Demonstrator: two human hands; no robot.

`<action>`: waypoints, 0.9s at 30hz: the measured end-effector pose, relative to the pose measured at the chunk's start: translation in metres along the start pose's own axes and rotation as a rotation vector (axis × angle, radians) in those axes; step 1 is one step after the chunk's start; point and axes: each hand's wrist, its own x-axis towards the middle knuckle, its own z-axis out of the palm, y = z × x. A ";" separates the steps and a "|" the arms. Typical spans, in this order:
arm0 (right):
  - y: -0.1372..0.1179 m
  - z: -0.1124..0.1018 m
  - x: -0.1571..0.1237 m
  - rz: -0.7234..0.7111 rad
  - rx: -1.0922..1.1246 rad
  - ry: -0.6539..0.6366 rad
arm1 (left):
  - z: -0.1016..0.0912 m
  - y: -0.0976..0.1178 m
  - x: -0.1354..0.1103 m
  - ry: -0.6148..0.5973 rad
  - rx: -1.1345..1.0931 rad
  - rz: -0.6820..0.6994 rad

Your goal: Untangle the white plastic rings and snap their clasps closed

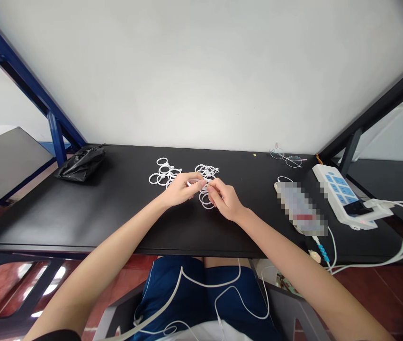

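Observation:
Near the middle of the black table, my left hand [181,190] is closed on a thin white plastic ring [193,180], pinched between thumb and fingers. My right hand [226,201] meets it from the right, its thumb and fingertips pinched at the ring's edge; the exact contact is too small to make out. Beneath and around both hands lies a pile of similar white rings [206,204], partly covered by my fingers. Another loose group of white rings [162,178] rests just left of my left hand; some show small knobs.
A black plastic bag [82,164] sits at the table's far left. On the right are eyeglasses [293,161], a phone [300,208] with a cable, and a white power strip [341,194]. White cables [211,285] run across my lap. A pale wall stands behind the table.

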 end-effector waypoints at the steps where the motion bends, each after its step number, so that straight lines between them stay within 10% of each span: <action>1: 0.001 0.000 0.000 -0.003 -0.014 0.003 | 0.000 0.001 0.000 -0.001 0.005 0.010; 6: 0.005 0.000 -0.001 -0.018 -0.036 0.044 | -0.006 0.003 0.000 0.067 0.145 0.018; 13: 0.008 0.000 -0.001 -0.032 -0.041 0.112 | -0.041 -0.004 -0.001 0.294 0.919 -0.015; 27: 0.009 0.001 -0.001 -0.037 -0.032 0.124 | -0.071 -0.024 -0.005 0.350 1.069 -0.183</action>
